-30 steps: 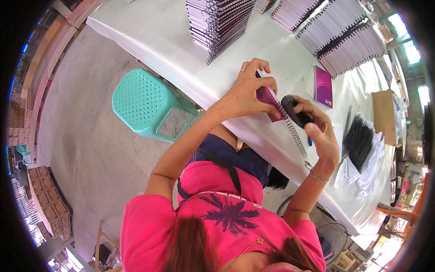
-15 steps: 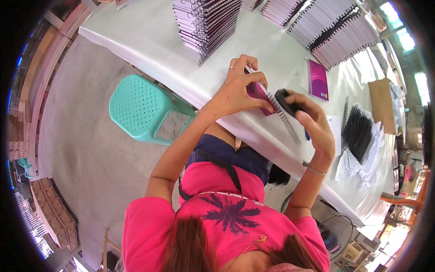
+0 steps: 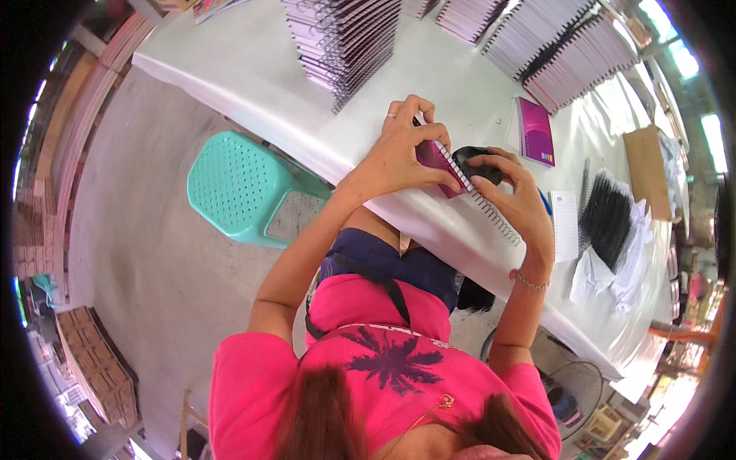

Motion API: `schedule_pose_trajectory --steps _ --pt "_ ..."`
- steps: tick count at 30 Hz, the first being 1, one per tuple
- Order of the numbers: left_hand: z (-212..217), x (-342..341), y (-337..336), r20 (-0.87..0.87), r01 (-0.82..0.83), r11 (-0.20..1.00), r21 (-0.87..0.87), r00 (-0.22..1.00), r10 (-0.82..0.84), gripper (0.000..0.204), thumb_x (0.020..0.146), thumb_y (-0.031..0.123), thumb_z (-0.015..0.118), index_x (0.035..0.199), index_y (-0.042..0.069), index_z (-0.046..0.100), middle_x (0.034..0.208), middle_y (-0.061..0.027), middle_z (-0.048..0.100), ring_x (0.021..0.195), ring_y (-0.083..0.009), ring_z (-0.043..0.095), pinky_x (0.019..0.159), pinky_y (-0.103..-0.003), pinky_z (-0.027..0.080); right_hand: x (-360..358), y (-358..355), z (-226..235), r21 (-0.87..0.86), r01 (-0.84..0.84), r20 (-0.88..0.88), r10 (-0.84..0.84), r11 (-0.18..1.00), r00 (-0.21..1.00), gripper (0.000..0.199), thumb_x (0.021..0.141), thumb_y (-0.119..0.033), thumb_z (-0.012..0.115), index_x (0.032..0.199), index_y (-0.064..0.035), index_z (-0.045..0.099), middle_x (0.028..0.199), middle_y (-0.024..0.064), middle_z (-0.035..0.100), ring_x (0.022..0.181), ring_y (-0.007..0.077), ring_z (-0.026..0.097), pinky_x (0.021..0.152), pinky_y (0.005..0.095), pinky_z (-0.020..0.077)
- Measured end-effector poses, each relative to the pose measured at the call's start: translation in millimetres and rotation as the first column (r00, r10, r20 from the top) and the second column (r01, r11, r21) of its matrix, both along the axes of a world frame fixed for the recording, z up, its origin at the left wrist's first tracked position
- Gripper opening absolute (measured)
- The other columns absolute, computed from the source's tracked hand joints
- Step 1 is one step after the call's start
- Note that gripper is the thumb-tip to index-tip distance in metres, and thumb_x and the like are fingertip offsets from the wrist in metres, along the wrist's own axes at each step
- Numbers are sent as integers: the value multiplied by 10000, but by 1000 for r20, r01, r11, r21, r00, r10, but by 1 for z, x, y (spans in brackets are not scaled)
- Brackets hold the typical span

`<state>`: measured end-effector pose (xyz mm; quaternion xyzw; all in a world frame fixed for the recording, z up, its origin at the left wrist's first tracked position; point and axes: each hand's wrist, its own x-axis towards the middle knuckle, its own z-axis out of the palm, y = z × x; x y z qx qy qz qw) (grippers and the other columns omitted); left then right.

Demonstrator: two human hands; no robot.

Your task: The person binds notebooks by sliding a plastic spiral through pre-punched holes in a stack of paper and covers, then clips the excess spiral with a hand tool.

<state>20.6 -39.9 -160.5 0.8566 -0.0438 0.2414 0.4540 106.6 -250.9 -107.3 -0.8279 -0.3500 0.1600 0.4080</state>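
Observation:
My left hand (image 3: 399,157) grips a small purple notebook (image 3: 434,159) near the table's front edge, thumb on the near side and fingers around the far end. Along its right edge runs a wire coil (image 3: 497,215), which sticks out past the near corner as a loose spiral. My right hand (image 3: 524,198) is curled around a black rounded object (image 3: 483,167) beside that edge. The right thumb lies close to the coil; whether it touches the wire, I cannot tell. What the black object is does not show.
A tall stack of coil-bound notebooks (image 3: 345,46) stands at the back, with more stacks (image 3: 579,65) at the back right. Another purple notebook (image 3: 535,132), a paper pad (image 3: 565,226) and a heap of black coils (image 3: 606,222) lie to the right. A green stool (image 3: 238,184) stands left.
The black object in my right hand has come left against the notebook's coiled edge. My left hand keeps its hold. The coil's loose end points slightly further right.

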Motion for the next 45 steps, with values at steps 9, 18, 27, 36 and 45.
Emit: schedule_pose_trajectory --steps 9,18,27,36,45 --pt "4 -4 0 -21 12 1000 -13 1000 -12 474 527 221 922 898 125 643 1086 -73 404 1078 -288 420 960 -396 393 -18 -12 6 184 -3 -266 53 983 963 362 820 -231 748 1109 -17 704 1287 136 568 1168 198 539 1012 310 405" --pt "0 -4 8 -42 41 976 -213 998 -51 638 588 181 915 1085 113 520 1101 -52 407 1020 -206 457 885 -324 419 -18 -12 17 334 -6 -422 155 943 893 393 833 -246 759 1141 -13 685 1313 131 557 1113 180 534 994 321 406" --pt "-25 4 12 -65 105 874 -474 986 -154 979 564 220 951 1298 115 311 1120 -79 413 1001 -179 471 901 -313 424 -21 0 28 310 -125 -334 231 943 914 390 860 -214 747 1178 -5 664 1344 130 534 1111 173 548 997 314 418" --pt "-22 3 13 -73 160 842 -516 970 -230 913 585 188 934 1277 129 341 1101 -64 401 1041 -175 433 953 -301 367 -24 7 26 201 -106 -210 148 974 966 364 791 -217 789 1092 -30 704 1246 146 604 1252 278 525 1045 355 387" --pt "-24 3 10 -62 220 807 -547 952 -301 799 641 14 800 1278 142 336 1053 -6 369 1006 -124 413 929 -258 344 -17 6 33 385 -227 -431 392 894 813 433 796 -212 799 1154 3 682 1353 152 551 1246 218 514 1071 359 375"
